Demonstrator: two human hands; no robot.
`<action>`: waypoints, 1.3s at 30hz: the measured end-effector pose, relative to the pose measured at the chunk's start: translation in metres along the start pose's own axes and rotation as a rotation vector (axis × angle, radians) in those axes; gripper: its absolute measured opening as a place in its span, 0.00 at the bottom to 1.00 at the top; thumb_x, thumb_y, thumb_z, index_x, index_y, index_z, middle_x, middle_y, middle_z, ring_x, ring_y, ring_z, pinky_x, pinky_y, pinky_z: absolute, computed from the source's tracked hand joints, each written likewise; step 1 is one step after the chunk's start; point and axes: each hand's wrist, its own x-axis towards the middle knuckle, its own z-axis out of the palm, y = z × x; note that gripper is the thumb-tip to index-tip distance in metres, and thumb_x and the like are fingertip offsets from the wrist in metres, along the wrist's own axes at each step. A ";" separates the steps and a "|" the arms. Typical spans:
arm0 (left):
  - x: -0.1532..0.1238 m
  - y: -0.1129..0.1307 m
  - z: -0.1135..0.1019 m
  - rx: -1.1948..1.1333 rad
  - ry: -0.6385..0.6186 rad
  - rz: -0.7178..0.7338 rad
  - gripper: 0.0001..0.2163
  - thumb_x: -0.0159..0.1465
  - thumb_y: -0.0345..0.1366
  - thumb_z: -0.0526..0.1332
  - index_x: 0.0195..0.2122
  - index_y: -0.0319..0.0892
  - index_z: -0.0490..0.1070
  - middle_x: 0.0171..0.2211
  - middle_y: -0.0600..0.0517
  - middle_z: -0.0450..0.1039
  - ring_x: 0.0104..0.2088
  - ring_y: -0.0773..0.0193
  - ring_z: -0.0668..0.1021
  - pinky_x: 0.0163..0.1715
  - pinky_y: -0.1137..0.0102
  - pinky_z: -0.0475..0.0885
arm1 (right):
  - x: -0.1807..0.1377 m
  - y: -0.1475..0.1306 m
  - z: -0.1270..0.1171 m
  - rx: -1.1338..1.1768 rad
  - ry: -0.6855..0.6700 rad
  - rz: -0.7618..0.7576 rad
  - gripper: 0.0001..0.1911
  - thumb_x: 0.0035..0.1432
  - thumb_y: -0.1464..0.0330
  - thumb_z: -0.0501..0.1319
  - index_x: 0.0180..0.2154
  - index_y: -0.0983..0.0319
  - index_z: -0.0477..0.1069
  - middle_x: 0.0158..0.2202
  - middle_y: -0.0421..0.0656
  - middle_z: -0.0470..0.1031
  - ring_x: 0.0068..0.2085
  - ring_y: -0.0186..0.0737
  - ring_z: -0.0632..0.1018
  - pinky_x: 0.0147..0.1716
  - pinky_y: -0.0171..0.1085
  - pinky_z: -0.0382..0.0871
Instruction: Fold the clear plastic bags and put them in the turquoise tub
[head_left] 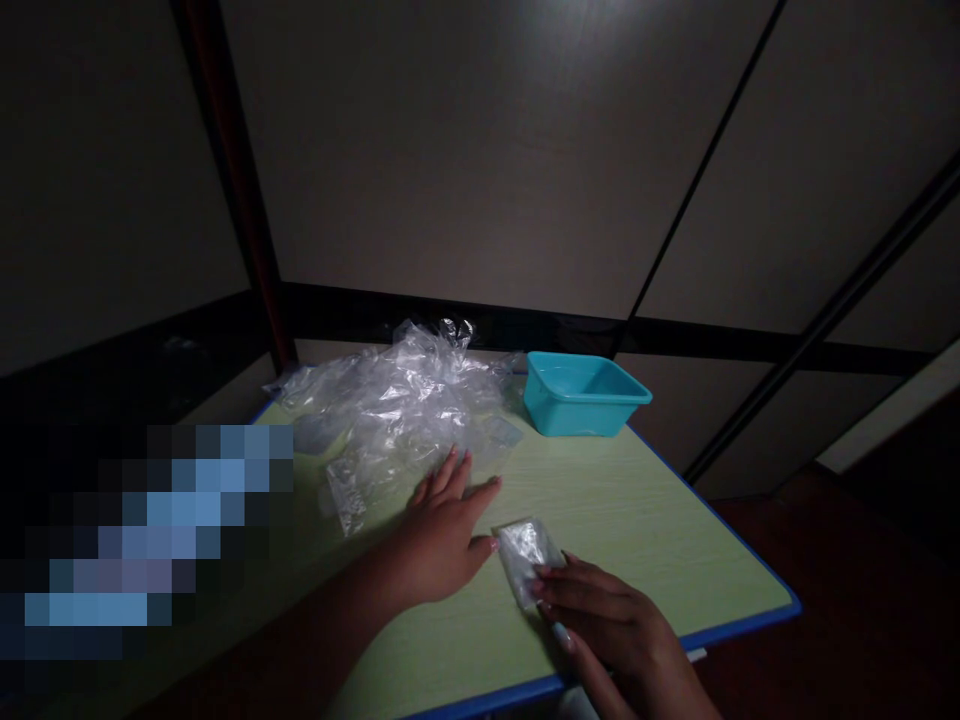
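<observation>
Small clear packet (525, 552) lies flat on the green table (637, 520), near its front edge. Right hand (615, 625) pins its near end with the fingertips, no closed grasp. Left hand (442, 535) rests open, palm down, thumb just beside the packet, fingers at the edge of the crumpled plastic bags (390, 410). Teal tub (581, 392) sits behind.

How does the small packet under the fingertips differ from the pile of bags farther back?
The small packet is one flat, compact piece; the pile of bags is much larger, loose and crumpled. The small packet lies near the front edge of the table under fingertips of the right hand; the pile of bags lies farther back, by the left hand. Both are clear, shiny plastic.
</observation>
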 end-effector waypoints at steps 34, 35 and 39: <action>-0.001 0.002 0.004 0.018 0.015 -0.004 0.27 0.62 0.44 0.56 0.62 0.48 0.55 0.66 0.45 0.38 0.65 0.52 0.38 0.61 0.54 0.44 | 0.003 0.017 0.010 -0.246 -0.345 0.106 0.34 0.61 0.57 0.54 0.64 0.53 0.44 0.66 0.46 0.44 0.64 0.54 0.52 0.58 0.60 0.51; -0.001 0.002 0.004 0.019 0.012 -0.003 0.27 0.62 0.44 0.55 0.62 0.48 0.55 0.66 0.45 0.39 0.65 0.52 0.38 0.61 0.54 0.44 | 0.005 0.016 0.010 -0.255 -0.381 0.092 0.34 0.61 0.56 0.54 0.64 0.52 0.44 0.66 0.46 0.44 0.64 0.53 0.52 0.57 0.61 0.50; -0.001 0.002 0.004 0.019 0.014 -0.010 0.27 0.62 0.44 0.55 0.62 0.47 0.55 0.66 0.44 0.39 0.65 0.52 0.39 0.61 0.54 0.44 | 0.010 0.012 0.006 -0.245 -0.430 0.055 0.33 0.61 0.55 0.53 0.64 0.50 0.44 0.65 0.44 0.47 0.64 0.52 0.53 0.57 0.61 0.50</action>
